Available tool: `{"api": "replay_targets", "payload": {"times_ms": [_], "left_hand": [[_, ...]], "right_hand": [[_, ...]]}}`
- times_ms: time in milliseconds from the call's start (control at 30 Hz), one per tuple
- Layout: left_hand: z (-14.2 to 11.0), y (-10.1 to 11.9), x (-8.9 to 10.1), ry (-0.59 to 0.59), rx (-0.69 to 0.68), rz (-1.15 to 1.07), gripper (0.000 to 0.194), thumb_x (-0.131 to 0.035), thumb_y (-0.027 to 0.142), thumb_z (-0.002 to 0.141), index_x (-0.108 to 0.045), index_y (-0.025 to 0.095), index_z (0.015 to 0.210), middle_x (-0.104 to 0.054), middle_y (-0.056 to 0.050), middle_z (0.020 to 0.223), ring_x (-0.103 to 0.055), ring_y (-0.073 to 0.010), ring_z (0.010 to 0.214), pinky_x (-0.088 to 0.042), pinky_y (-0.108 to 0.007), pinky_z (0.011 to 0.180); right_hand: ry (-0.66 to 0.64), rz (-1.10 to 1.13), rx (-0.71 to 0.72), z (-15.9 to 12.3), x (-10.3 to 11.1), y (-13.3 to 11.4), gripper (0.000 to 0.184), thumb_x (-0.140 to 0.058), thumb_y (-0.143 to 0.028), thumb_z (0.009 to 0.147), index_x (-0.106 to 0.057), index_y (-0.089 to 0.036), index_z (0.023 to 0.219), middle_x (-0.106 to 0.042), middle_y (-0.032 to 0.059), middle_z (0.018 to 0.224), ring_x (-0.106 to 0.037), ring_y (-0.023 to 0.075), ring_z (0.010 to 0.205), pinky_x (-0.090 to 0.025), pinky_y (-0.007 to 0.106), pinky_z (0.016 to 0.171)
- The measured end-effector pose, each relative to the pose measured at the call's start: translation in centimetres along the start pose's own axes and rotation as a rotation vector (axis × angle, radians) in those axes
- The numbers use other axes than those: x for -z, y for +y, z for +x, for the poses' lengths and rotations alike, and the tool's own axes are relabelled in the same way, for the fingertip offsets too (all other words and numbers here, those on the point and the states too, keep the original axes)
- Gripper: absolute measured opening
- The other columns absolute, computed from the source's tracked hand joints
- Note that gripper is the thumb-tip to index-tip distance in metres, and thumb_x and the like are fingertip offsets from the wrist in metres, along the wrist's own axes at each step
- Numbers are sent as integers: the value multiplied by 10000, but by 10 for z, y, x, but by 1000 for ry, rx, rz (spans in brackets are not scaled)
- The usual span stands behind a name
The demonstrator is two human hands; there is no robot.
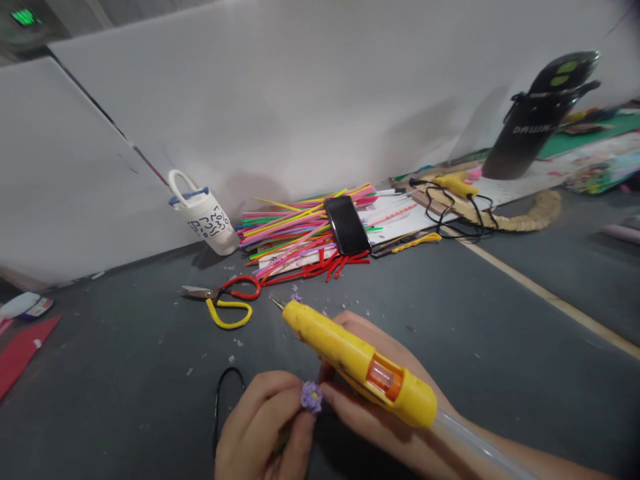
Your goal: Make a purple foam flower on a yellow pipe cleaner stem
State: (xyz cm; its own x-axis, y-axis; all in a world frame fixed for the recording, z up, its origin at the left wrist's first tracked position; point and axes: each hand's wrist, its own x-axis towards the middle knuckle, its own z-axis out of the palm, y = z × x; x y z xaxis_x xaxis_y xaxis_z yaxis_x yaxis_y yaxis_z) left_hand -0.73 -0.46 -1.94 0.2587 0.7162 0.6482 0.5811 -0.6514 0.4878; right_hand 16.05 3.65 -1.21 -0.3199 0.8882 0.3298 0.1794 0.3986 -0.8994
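My left hand (273, 420) pinches a small purple flower (311, 397) with a yellow centre at the bottom middle of the view. A bit of green shows between the fingers below it. My right hand (370, 393) is wrapped round a yellow hot glue gun (345, 347), whose metal nozzle points up and left. A clear glue stick (475, 440) sticks out of its back end. The right fingertips meet the flower's right side; part of their grip is hidden behind the gun. Purple scraps (296, 293) lie on the table just past the nozzle.
Scissors (220, 293) with red and yellow handles lie ahead. Beyond are coloured pipe cleaners (290, 230), a black phone (347, 225), a white cup (213, 220), a second yellow glue gun (456, 185) with its cord, and a dark tumbler (523, 133). Red paper (23, 353) lies left.
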Motion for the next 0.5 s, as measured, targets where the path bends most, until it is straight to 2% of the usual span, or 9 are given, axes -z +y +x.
{"api": "replay_targets", "payload": {"times_ms": [67,133,300,500], "left_hand": [[-1,4,-6,117,146,-90,232,-566,18,763,-641,208,874,-661,-7,788,-621,-127,701,-489,-199,659],[-3,8,-11,161,269,-185,191,-561,70,796,-662,228,832,-660,1,764,-606,-134,688,-469,-214,649],[-3,12,-14,137,449,-340,131,-572,222,849,-691,248,800,-624,13,684,-549,-122,594,-421,-210,566],[-1,12,-12,127,549,-459,165,-564,298,865,-683,246,763,-562,26,622,-520,-109,555,-398,-201,543]], "right_hand": [[11,-15,6,0,0,1,204,-584,-51,672,-500,-218,754,-537,-50,770,-534,104,657,-442,221,596],[15,-28,22,0,-1,1,188,-593,-65,676,-507,-216,749,-539,-47,775,-533,103,656,-448,217,594],[29,-59,42,-1,-2,0,181,-591,-62,679,-512,-214,739,-538,-45,765,-525,98,651,-459,201,589],[35,-26,97,-2,-1,1,174,-607,-86,681,-523,-210,769,-543,-33,784,-540,106,669,-478,213,607]]}}
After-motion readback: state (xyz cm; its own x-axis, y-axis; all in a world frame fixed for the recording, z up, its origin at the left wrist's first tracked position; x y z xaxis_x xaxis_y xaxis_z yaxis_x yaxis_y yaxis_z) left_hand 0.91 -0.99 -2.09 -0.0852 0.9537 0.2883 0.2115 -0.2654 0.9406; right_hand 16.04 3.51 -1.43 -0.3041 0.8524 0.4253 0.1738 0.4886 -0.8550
